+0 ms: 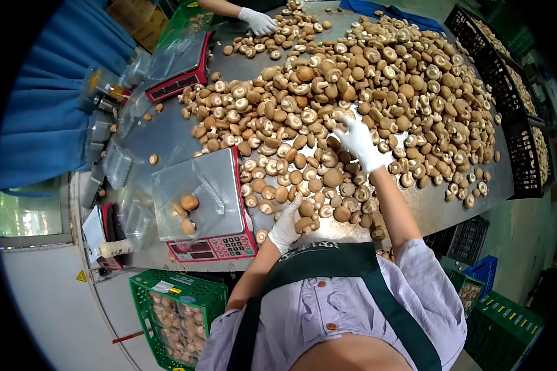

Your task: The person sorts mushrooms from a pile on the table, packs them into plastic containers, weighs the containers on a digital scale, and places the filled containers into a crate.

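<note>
Brown shiitake mushrooms (408,93) lie in a wide heap across the metal table. My left hand (284,229), in a white glove, is low at the table's near side with its fingers curled around a shiitake mushroom (303,225). Further out, my gloved right hand (360,143) reaches over the heap, its fingers apart and nothing visible in them. To the left stands a red scale (234,247) with a clear plastic tray (213,198) on its plate. A few mushrooms (187,204) sit on that tray.
A second red scale (178,83) stands at the far left, near clear plastic trays (117,164). Across the table is another person's gloved hand (259,22). Black crates (526,157) line the right side. A green crate (141,297) of packed mushrooms stands below left.
</note>
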Available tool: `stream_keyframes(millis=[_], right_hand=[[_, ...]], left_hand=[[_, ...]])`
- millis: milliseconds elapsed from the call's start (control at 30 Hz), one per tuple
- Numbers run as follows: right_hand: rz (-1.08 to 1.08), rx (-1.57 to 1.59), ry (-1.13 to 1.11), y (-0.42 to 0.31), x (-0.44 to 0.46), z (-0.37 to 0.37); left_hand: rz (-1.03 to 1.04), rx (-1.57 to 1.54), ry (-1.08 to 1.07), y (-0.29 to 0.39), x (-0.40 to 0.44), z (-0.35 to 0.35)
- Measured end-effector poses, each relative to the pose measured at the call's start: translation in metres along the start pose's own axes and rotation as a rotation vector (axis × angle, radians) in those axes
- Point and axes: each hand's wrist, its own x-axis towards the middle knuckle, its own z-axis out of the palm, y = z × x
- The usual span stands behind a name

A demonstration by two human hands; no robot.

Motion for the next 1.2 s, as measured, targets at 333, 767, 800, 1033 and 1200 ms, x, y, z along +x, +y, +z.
stream_keyframes(millis=[333, 767, 800, 1033, 1200], right_hand=[[-0.076, -0.057, 0.109, 0.006, 0.027, 0.040], [-0.070, -0.128, -0.133, -0.021, -0.121, -0.006], [-0.142, -0.225, -0.116, -0.022, -0.120, -0.002], [0.206, 0.316, -0.090, -0.019, -0.120, 0.008], [-0.149, 0.410, -0.437, -0.048, -0.134, -0.015]], left_hand=[[-0.017, -0.354, -0.230, 0.002, 0.004, -0.025], [0.062, -0.258, -0.120, -0.008, -0.001, 0.011], [0.116, -0.176, -0.012, -0.008, 0.001, 0.005], [0.032, -0.223, -0.246, -0.001, 0.001, -0.010], [-0.025, -0.074, -0.215, -0.006, -0.003, -0.011]])
